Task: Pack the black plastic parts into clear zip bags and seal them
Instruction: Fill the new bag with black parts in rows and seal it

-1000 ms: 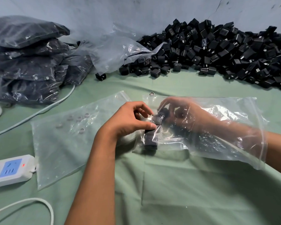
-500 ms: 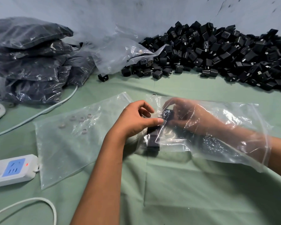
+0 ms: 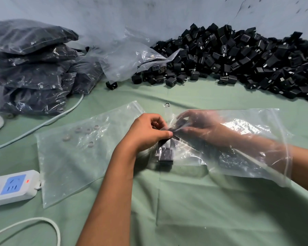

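Observation:
A clear zip bag (image 3: 247, 157) lies on the green cloth with my right hand (image 3: 201, 128) and forearm reaching inside it. Its fingers curl around a black plastic part (image 3: 180, 124) at the bag's closed end. My left hand (image 3: 148, 132) pinches the bag's closed end from outside, right against those parts. Another black part (image 3: 165, 155) lies inside the bag just below my left thumb. A large heap of loose black parts (image 3: 238, 59) fills the back right of the table.
A second clear bag (image 3: 75, 157) holding small rings lies flat to the left. Filled bags (image 3: 30, 68) are stacked at the back left, with an empty crumpled bag (image 3: 124, 59) beside them. A white power strip (image 3: 11, 187) and cables sit at the left edge.
Both hands stay at the bag's closed end. My right fingers have shifted slightly on the black part, and my left thumb has slid a little further along the bag.

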Tool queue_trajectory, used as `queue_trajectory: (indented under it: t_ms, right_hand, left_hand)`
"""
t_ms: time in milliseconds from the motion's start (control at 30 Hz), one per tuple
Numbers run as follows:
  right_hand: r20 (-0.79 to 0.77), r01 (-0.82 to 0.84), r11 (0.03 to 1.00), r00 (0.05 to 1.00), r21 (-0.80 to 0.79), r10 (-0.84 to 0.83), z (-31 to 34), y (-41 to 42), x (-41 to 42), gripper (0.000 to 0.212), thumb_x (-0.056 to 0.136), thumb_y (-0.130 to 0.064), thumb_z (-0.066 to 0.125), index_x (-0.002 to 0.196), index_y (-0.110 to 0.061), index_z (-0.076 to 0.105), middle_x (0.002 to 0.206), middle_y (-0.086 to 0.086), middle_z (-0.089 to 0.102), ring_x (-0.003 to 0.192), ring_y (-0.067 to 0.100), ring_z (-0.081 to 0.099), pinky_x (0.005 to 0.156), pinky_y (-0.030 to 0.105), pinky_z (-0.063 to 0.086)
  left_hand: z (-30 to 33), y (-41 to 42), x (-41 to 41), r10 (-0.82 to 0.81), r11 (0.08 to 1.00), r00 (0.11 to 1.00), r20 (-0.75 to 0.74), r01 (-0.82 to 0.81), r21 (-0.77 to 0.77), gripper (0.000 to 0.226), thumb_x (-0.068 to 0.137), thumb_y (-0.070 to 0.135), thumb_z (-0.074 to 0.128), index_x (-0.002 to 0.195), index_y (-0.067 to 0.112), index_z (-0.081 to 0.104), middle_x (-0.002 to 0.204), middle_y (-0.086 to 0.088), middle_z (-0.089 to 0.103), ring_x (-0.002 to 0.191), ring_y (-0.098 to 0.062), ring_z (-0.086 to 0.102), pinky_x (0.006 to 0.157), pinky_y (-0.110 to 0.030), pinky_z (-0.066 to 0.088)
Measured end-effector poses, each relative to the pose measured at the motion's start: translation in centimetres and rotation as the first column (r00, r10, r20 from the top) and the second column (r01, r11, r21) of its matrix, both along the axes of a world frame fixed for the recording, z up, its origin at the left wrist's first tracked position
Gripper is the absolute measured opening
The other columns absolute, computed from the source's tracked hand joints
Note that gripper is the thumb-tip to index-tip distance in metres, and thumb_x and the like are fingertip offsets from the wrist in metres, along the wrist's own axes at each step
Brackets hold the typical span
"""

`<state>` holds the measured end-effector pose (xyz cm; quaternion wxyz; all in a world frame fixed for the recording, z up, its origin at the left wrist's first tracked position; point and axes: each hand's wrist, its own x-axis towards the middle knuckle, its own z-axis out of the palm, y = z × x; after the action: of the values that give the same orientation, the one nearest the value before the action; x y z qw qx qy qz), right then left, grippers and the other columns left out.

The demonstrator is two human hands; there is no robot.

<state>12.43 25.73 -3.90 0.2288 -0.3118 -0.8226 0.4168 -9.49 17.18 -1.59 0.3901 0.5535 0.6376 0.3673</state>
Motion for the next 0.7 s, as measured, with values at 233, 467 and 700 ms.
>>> queue_trajectory:
  t_ms: [233, 467, 700]
  right_hand:
    - [-0.147, -0.048, 0.984, 0.989, -0.173, 0.023, 0.6, 0.1, 0.1, 0.022, 0.085, -0.022, 0.075, 0.107, -0.019, 0.074, 0.112, 0.003, 0.075, 0.09, 0.023, 0.077, 0.074, 0.028, 0.063]
    - [0.144, 0.032, 0.99, 0.988, 0.136, -0.051, 1.6, 0.1, -1.9, 0.035, 0.079, -0.03, 0.083, 0.103, -0.006, 0.075, 0.096, -0.038, 0.067, 0.09, 0.003, 0.07, 0.084, 0.038, 0.063]
    - [0.024, -0.086, 0.996, 0.996, 0.029, 0.086, 2.1, 0.2, -2.7, 0.017, 0.089, -0.018, 0.077, 0.094, -0.002, 0.079, 0.117, -0.019, 0.071, 0.099, -0.001, 0.067, 0.079, 0.022, 0.06]
  left_hand:
    - [-0.1, 1.0, -1.3, 0.524, 0.835, 0.808, 0.269, -0.55, 0.026, 0.019, 0.098, 0.023, 0.062, 0.082, 0.016, 0.068, 0.079, 0.002, 0.067, 0.067, -0.014, 0.055, 0.062, -0.027, 0.042]
    - [0.0, 1.0, -1.6, 0.607, 0.76, 0.647, 0.462, -0.642, -0.099, 0.022, 0.097, 0.024, 0.056, 0.08, 0.015, 0.065, 0.062, 0.004, 0.061, 0.052, -0.01, 0.05, 0.047, -0.021, 0.037]
    - [-0.5, 1.5, -1.1, 0.581, 0.789, 0.69, 0.431, -0.608, -0.09, 0.017, 0.093, 0.008, 0.056, 0.076, 0.009, 0.06, 0.059, -0.003, 0.056, 0.051, -0.019, 0.05, 0.047, -0.023, 0.041]
